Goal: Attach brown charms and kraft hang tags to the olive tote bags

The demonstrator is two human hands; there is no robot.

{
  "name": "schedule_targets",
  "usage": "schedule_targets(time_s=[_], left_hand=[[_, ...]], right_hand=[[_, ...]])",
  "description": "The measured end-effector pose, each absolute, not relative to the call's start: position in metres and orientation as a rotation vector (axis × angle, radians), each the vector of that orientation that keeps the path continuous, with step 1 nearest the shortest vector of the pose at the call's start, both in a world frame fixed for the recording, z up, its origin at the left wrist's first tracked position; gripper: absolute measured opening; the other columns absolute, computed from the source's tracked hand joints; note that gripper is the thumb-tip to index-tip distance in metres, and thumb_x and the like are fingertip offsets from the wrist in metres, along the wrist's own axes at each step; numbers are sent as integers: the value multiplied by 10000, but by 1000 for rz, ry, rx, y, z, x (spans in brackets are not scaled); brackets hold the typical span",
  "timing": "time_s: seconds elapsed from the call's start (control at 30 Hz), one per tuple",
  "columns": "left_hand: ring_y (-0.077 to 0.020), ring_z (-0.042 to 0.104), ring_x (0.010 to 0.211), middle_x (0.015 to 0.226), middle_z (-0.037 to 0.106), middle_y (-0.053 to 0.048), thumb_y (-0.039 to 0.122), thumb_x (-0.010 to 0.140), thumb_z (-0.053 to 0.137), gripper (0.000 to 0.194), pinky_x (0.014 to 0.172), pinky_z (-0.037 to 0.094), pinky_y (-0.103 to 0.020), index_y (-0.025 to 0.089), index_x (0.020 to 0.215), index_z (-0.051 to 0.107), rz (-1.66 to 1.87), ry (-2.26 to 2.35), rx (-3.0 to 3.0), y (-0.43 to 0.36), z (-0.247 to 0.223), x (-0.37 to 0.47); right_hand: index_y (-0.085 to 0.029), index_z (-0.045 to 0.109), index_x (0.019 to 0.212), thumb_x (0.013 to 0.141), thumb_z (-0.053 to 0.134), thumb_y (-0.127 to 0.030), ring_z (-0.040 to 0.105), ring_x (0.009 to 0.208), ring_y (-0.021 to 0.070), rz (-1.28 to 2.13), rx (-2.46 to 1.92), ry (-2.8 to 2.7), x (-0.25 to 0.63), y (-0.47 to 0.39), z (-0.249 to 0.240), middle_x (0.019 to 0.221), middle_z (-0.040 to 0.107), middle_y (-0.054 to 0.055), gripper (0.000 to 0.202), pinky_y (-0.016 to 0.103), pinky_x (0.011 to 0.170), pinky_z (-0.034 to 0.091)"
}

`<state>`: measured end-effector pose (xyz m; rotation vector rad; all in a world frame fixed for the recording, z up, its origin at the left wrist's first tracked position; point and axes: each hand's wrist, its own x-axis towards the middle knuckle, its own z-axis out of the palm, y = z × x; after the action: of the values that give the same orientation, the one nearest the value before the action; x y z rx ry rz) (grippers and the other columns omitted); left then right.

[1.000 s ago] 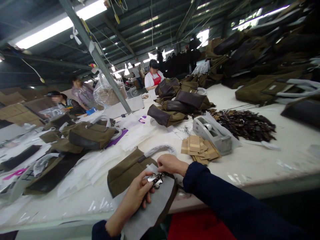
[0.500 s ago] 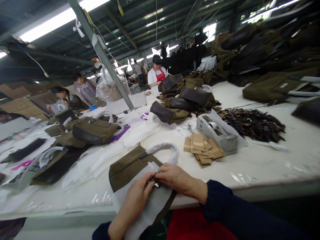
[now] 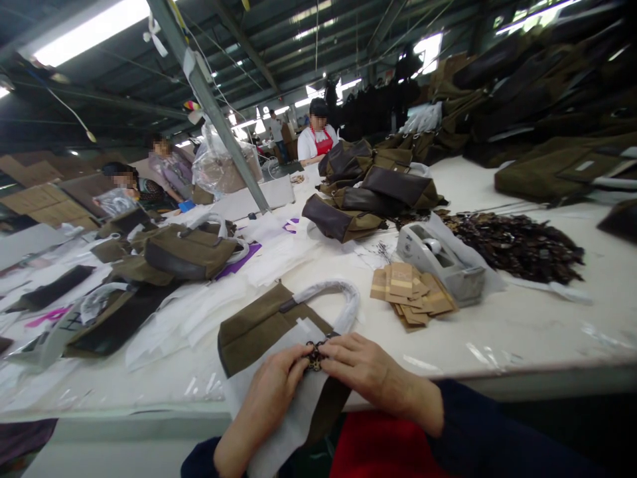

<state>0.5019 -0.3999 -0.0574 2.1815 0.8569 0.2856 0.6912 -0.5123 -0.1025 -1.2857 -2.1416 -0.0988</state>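
Note:
An olive handbag (image 3: pixel 256 325) lies at the table's front edge, its handle (image 3: pixel 343 292) wrapped in white film. A white sheet (image 3: pixel 279 425) covers much of the bag. Above the sheet, a small dark, brass-toned openwork piece (image 3: pixel 314 356) is pinched from both sides. My left hand (image 3: pixel 271 385) grips its left edge between thumb and fingers. From the right, my right hand (image 3: pixel 365 368) closes on the other edge. My fingertips hide part of the piece, and its exact kind is unclear.
Brown cards (image 3: pixel 411 295) lie beside a grey tape dispenser (image 3: pixel 440 262), with a heap of dark pieces (image 3: pixel 522 249) behind. More olive bags (image 3: pixel 189 252) lie at left and far right. A slanted metal post (image 3: pixel 213 106) rises beyond the table. Several people work farther back.
My right hand has shifted right and lower, its fingers flatter, so more of the openwork piece shows between both hands. The view has tilted slightly; the bag stays in place.

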Motion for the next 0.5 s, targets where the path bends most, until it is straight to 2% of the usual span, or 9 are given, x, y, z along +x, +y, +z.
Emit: schedule_targets(time_s=[0.07, 0.2, 0.27, 0.37, 0.5], left_hand=[[-236, 636, 921, 970, 718, -48, 361, 918, 498, 274, 828, 469, -313, 284, 1053, 724, 236, 828, 2285, -401, -55, 501], [-209, 604, 849, 900, 640, -40, 360, 965, 419, 317, 757, 444, -305, 285, 924, 724, 102, 863, 2490, -409, -48, 500], [-202, 582, 881, 938, 600, -42, 348, 973, 403, 332, 766, 442, -303, 278, 896, 719, 90, 863, 2513, -412, -47, 499], [-199, 568, 939, 982, 586, -43, 314, 966, 431, 300, 830, 449, -311, 264, 887, 716, 101, 795, 2449, -409, -46, 497], [-196, 592, 988, 1028, 623, -41, 297, 954, 477, 254, 894, 466, -310, 251, 898, 720, 67, 698, 2355, -391, -39, 487]], right_hand=[[-148, 611, 1145, 1002, 423, -152, 526, 1146, 204, -121, -1296, -2059, 689, -502, -105, 1218, 629, 111, 236, 346, 971, 442], [-161, 655, 935, 986, 479, -188, 553, 905, 174, 78, -1435, -1979, 685, -478, -110, 936, 645, 60, 185, 277, 798, 462], [-168, 658, 862, 957, 544, -206, 547, 872, 171, 189, -1509, -1960, 685, -468, -111, 883, 628, 42, 153, 259, 749, 441], [-170, 671, 854, 918, 614, -232, 557, 872, 168, 318, -1556, -1987, 687, -457, -106, 882, 636, 38, 106, 251, 744, 412], [-169, 695, 839, 848, 701, -263, 558, 773, 158, 531, -1672, -2001, 692, -448, -88, 792, 649, 26, 95, 242, 673, 361]])
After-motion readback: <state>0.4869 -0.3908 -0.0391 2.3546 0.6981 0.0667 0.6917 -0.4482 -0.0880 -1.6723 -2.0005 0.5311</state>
